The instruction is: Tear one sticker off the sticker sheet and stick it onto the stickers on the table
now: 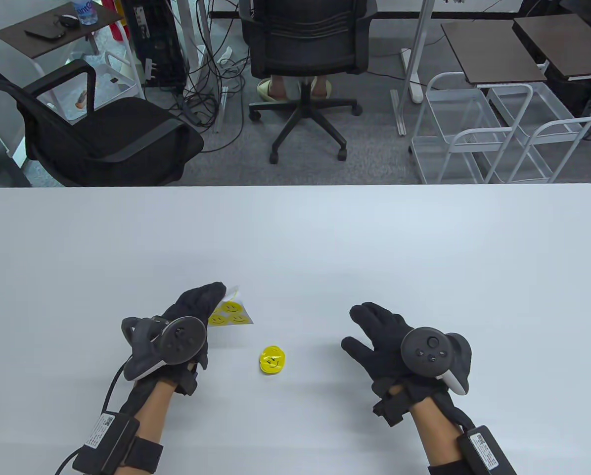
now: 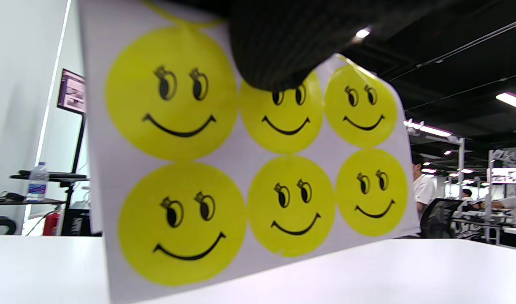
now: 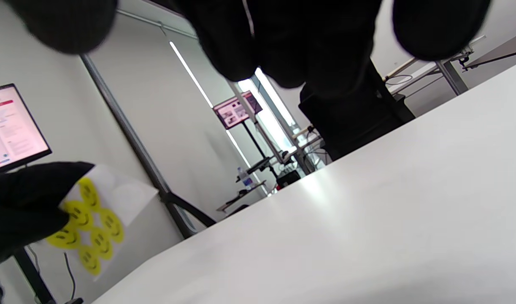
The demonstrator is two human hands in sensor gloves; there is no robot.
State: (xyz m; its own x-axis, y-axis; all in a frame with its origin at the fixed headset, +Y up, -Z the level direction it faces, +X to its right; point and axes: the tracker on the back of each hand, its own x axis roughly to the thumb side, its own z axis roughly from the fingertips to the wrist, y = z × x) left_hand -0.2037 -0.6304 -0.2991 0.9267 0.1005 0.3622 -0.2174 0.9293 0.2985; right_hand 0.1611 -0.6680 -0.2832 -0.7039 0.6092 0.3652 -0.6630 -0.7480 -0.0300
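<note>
Glossy round smiley sticker sheet [image 2: 258, 169] gripped by left hand [image 1: 191, 321], right hand [image 1: 389, 341] empty

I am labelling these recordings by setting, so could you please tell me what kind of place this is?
Most likely an open-plan office or lab. Beyond the white table stand black office chairs, a computer tower with trailing cables, and white wire carts. The left wrist view shows people seated at desks under ceiling strip lights.

Grey carpet beyond the white table [image 1: 325, 232], black office chairs [image 1: 302, 44], white wire carts [image 1: 478, 133], tangled floor cables [image 1: 211, 94].
</note>
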